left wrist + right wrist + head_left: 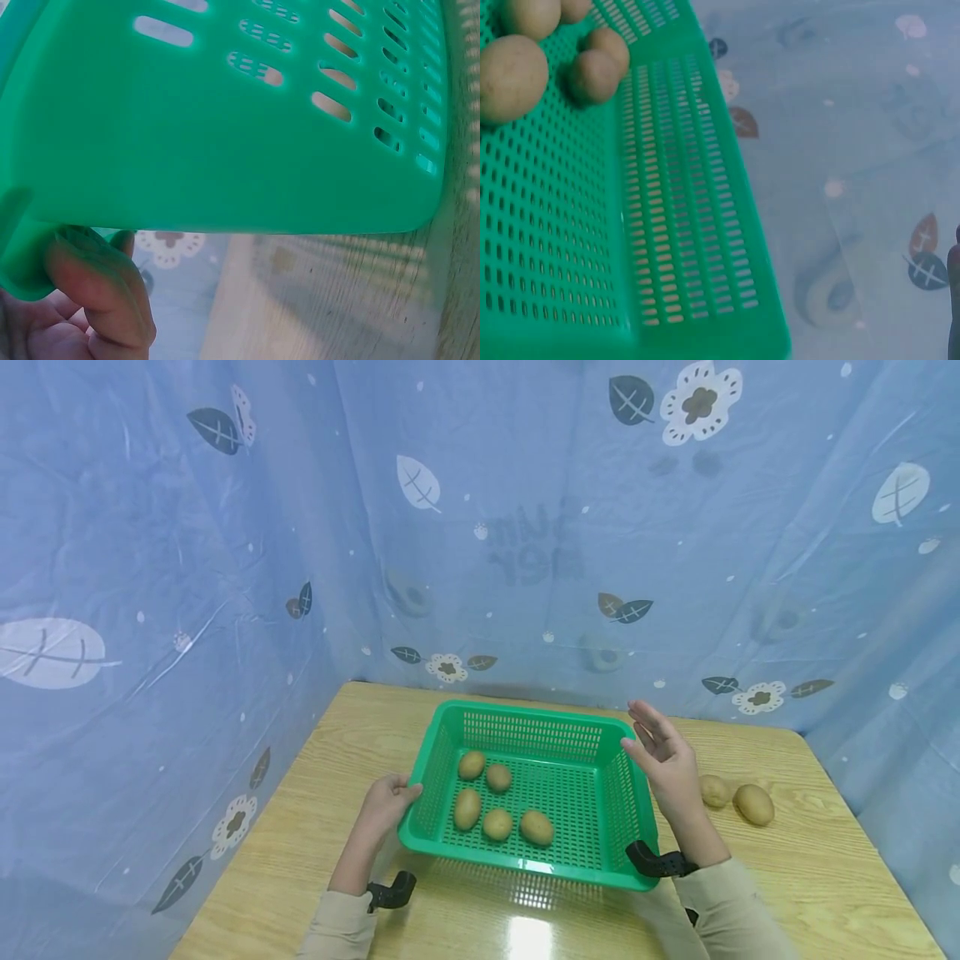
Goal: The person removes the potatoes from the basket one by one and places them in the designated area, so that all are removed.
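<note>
A green plastic basket (517, 861) with slotted walls sits on the table, with several potatoes (467, 809) lying in its left half. My left hand (386, 806) pinches the basket's left rim; in the left wrist view its curled fingers (105, 292) are tucked under the rim's edge. Over the basket's right end my right hand (666, 767) is raised, fingers loosely extended and holding nothing. Only a sliver of that hand enters the right wrist view at the right edge. That view shows the far wall of the basket (679, 195) and some potatoes (510, 79).
Right of the basket, two more potatoes (753, 805) lie on the wooden table (817, 868), close behind my right forearm. A blue curtain (517, 543) with leaf and flower prints hangs along the back and both sides.
</note>
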`<act>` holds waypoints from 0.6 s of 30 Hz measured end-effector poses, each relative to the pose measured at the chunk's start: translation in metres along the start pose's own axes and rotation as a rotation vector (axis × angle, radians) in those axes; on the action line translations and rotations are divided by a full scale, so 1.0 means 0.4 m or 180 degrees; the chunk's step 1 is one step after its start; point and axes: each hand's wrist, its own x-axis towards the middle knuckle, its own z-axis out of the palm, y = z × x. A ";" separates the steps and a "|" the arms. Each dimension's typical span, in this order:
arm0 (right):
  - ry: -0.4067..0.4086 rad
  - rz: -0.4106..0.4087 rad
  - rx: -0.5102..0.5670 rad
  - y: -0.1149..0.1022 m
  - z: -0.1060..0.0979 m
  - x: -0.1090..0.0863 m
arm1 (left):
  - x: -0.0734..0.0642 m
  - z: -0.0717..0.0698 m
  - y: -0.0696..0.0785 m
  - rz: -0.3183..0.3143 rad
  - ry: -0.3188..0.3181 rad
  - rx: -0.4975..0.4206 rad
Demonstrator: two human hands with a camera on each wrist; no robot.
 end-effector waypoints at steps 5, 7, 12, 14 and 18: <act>-0.0197 -0.0006 -0.0009 0.022 0.027 0.017 | -0.002 0.000 0.002 -0.0019 -0.0005 0.0007; -0.0241 0.0018 -0.0020 0.031 0.038 0.023 | -0.004 0.000 0.001 -0.0029 -0.0014 0.0010; -0.0412 0.0123 0.0005 0.048 0.061 0.035 | -0.003 0.002 -0.001 -0.0037 -0.0011 0.0002; -0.0531 0.0190 0.0041 0.054 0.069 0.041 | -0.003 0.002 -0.001 -0.0026 -0.0003 -0.0010; -0.0772 0.0298 0.0060 0.063 0.085 0.052 | -0.003 0.001 0.000 0.0001 0.0001 -0.0015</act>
